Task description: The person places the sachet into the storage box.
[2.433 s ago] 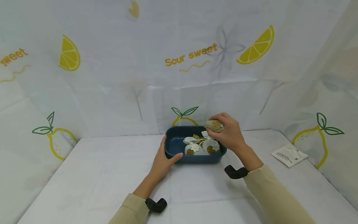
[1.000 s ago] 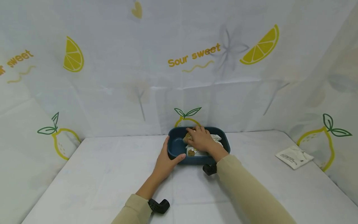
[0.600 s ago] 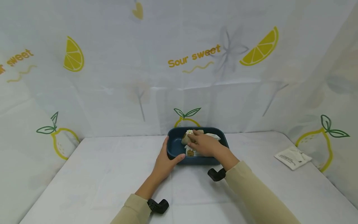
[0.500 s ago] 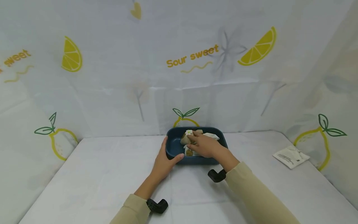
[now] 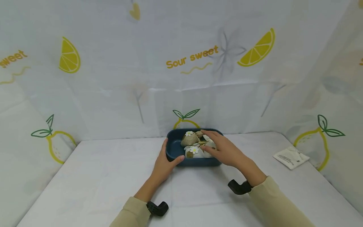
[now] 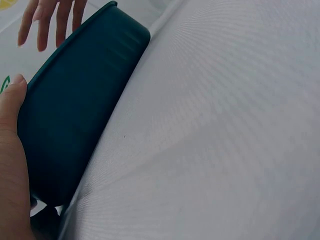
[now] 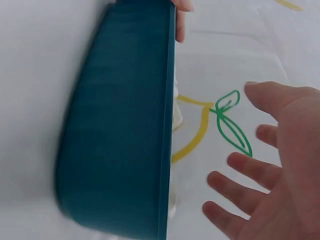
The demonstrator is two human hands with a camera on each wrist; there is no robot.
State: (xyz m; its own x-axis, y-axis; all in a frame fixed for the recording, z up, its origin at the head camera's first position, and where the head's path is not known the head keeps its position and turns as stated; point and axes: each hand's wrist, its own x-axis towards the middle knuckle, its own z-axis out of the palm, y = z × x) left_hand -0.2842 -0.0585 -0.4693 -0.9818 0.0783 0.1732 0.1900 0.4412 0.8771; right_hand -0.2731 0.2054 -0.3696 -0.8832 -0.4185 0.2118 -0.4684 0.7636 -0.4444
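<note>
A dark blue rectangular box (image 5: 198, 162) stands on the table near the back. My left hand (image 5: 163, 167) grips its left end, thumb on the front wall and fingers round the side. Inside lie small drawstring pouches with daisies: a beige one (image 5: 188, 141) at the rear, a whitish one (image 5: 195, 153) in front, and another whitish pouch (image 5: 211, 144) partly behind my right hand (image 5: 228, 152). That hand hovers over the box's right end, fingers spread and holding nothing. In the right wrist view its fingers (image 7: 245, 195) stand apart from the box wall (image 7: 117, 115).
A flat white printed packet (image 5: 291, 157) lies near the table's right edge. Lemon-patterned white cloth (image 5: 119, 107) hangs right behind the box and along both sides. A black wrist camera (image 5: 239, 187) sticks out below the right wrist.
My right hand carried the beige pouch into the box, laid it at the rear left, then let go and drew back to the right. The left hand has stayed on the box.
</note>
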